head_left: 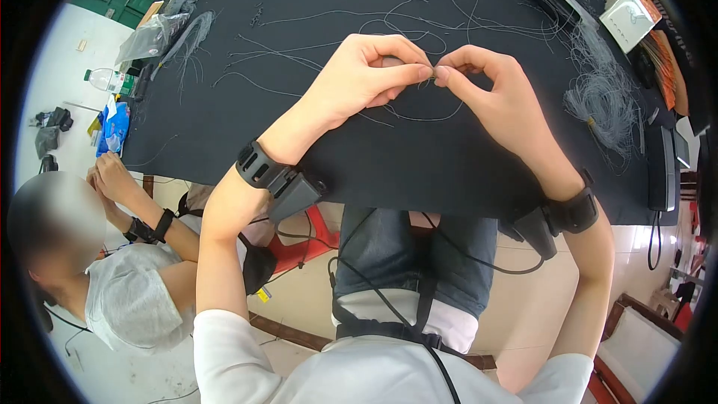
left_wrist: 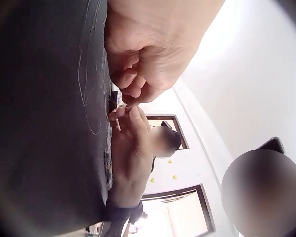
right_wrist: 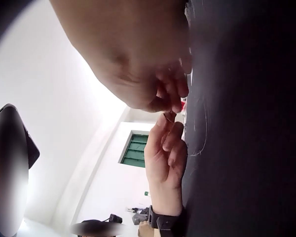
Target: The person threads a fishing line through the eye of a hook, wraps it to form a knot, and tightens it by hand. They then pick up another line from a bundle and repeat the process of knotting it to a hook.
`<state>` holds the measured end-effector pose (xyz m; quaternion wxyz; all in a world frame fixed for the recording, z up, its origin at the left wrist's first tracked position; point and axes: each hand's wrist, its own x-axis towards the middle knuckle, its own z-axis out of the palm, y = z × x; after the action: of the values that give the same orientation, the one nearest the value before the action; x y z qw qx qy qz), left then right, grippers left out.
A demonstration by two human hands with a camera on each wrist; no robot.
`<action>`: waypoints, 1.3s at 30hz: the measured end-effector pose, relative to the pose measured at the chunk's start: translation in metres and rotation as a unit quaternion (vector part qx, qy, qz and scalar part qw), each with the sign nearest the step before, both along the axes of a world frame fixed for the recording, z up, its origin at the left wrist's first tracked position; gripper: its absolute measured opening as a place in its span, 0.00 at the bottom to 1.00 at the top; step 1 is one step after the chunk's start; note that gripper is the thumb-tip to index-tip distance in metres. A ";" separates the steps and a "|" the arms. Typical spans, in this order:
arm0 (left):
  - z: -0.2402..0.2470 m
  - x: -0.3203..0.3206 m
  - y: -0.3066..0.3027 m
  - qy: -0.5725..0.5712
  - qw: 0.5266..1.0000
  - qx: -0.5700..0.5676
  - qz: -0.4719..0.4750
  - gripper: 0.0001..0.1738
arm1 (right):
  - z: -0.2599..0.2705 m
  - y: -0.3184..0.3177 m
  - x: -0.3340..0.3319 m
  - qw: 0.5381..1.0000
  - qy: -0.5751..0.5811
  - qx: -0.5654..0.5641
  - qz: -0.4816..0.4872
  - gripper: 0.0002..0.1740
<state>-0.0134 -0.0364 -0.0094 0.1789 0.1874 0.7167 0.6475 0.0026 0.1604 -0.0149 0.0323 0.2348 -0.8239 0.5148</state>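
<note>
Above the dark table, my left hand (head_left: 366, 78) and right hand (head_left: 490, 93) meet fingertip to fingertip. Each pinches thin grey string (head_left: 430, 78) between thumb and forefinger; the piece between the tips is too small to make out. A loop of string (head_left: 426, 119) hangs below the hands. In the left wrist view my left hand (left_wrist: 148, 54) is near and my right hand (left_wrist: 130, 153) faces it. The right wrist view has my right hand (right_wrist: 128, 64) above my left hand (right_wrist: 165, 158), tips touching or nearly so.
Loose strings (head_left: 314, 16) spread across the black table (head_left: 441, 172). A coiled bundle of string (head_left: 598, 116) lies at the right, beside a white box (head_left: 628, 19). At the left are plastic bags (head_left: 149, 37), a bottle (head_left: 108, 80) and a seated person (head_left: 138, 292).
</note>
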 end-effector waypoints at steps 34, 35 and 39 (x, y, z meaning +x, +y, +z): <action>0.002 -0.008 -0.005 0.001 0.990 0.029 0.137 0.10 | -0.002 0.100 -0.080 0.945 0.118 0.054 -0.301 0.15; 0.002 -0.009 -0.005 0.008 0.990 0.024 0.138 0.09 | -0.002 0.102 -0.082 0.940 0.129 0.053 -0.310 0.15; -0.003 -0.013 -0.008 0.025 0.992 0.012 0.119 0.09 | 0.000 0.105 -0.081 0.924 0.140 0.058 -0.351 0.16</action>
<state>-0.0266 -0.0441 -0.0127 0.0800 0.1187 0.7302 0.6680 -0.0782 0.2652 -0.0152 0.3124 0.0020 -0.8692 0.3833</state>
